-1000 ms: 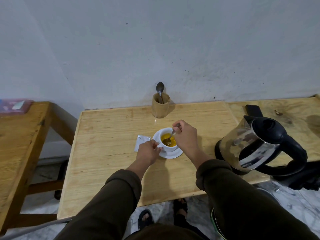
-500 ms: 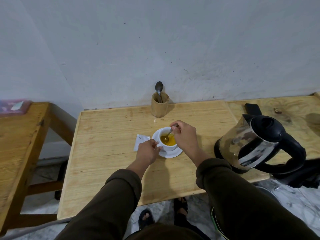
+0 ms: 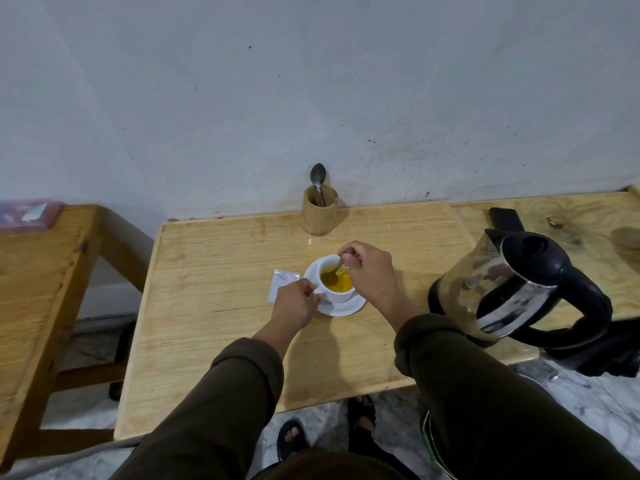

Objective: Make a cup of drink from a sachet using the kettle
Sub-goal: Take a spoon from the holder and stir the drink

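Cup sits on its saucer between your hands. Your left fingers pinch its handle; your right fingers grip the spoon, tilted down-left into the yellow drink.

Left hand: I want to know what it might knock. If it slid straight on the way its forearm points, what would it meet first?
The left hand already touches the white cup on its saucer, so it would push the cup first.
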Motion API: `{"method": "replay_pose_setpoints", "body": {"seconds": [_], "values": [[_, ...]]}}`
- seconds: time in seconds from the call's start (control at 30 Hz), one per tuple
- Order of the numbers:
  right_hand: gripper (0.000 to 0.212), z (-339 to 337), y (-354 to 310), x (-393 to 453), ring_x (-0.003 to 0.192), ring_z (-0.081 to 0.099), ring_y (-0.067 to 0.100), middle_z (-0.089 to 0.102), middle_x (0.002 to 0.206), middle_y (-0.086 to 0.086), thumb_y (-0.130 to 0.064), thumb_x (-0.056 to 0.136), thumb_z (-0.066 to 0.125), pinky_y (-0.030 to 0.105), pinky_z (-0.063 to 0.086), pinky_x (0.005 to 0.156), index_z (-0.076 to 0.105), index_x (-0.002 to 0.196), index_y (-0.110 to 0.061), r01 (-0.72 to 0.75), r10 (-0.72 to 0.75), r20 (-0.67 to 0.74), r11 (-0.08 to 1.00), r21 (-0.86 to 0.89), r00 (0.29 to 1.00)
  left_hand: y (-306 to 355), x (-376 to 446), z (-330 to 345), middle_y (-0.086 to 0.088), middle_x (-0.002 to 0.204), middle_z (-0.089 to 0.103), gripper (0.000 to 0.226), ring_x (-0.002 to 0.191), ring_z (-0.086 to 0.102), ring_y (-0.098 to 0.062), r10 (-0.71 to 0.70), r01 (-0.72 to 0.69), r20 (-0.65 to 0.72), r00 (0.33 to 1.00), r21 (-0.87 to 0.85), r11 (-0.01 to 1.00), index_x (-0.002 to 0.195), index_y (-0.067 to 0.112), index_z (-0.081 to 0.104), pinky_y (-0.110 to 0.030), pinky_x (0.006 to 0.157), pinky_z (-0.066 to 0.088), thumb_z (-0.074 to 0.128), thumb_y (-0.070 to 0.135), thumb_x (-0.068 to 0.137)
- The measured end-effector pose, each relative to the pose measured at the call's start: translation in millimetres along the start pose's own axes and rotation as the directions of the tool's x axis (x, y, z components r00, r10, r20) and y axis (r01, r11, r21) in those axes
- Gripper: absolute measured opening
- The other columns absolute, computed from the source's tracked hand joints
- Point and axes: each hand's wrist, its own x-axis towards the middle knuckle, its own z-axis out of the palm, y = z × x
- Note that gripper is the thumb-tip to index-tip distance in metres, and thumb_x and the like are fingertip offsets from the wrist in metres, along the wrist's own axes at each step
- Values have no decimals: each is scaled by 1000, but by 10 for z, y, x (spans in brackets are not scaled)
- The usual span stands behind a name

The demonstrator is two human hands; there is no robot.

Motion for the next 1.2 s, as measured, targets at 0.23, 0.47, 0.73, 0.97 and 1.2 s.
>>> {"method": "replay_pose_setpoints", "body": {"seconds": [0.23, 0.47, 0.73, 0.97, 1.2], "values": [[22, 13, 47, 66, 93, 60, 23, 67, 101, 10, -8, 94, 45, 27, 41, 76, 66, 97, -10, 14, -20, -36, 989, -150, 999, -2, 9, -7, -9, 113, 69, 34, 108, 61, -23, 2, -3, 12, 1000, 12, 1000, 115, 8, 63, -20, 76, 35, 56, 32, 92], [21, 18, -7, 9, 92, 61, 17, 72, 102, 8, -7, 92, 49, 22, 42, 81, 70, 98, -8, 54, -54, -1, 998, -28, 999, -16, 32, -2, -9, 113, 69, 34, 107, 61, -23, -12, 11, 28, 1000, 17, 1000, 116, 10, 63, -21, 76, 36, 56, 33, 92], [20, 12, 55, 77, 91, 58, 21, 66, 100, 10, -9, 94, 45, 24, 37, 73, 65, 96, -9, 10, -14, -27, 990, -142, 1000, -17, 25, -8, -10, 113, 69, 34, 109, 61, -24, 2, -2, 15, 1000, 24, 1000, 115, 9, 63, -21, 79, 36, 57, 32, 92], [19, 16, 5, 33, 93, 62, 18, 71, 99, 7, -8, 92, 50, 21, 41, 78, 69, 96, -9, 29, -29, 17, 1000, -2, 999, -11, 34, -13, -8, 114, 69, 34, 109, 61, -23, -9, 9, 24, 1000, 16, 1000, 117, 10, 63, -20, 78, 36, 56, 33, 92], [20, -5, 36, 74, 87, 55, 18, 65, 100, 10, -9, 94, 45, 26, 39, 73, 65, 97, -8, 19, -20, -7, 989, -144, 1000, -10, 39, -15, -8, 114, 69, 34, 108, 61, -23, -13, 13, 27, 1000, 7, 1000, 116, 10, 64, -21, 77, 36, 56, 33, 92]]}}
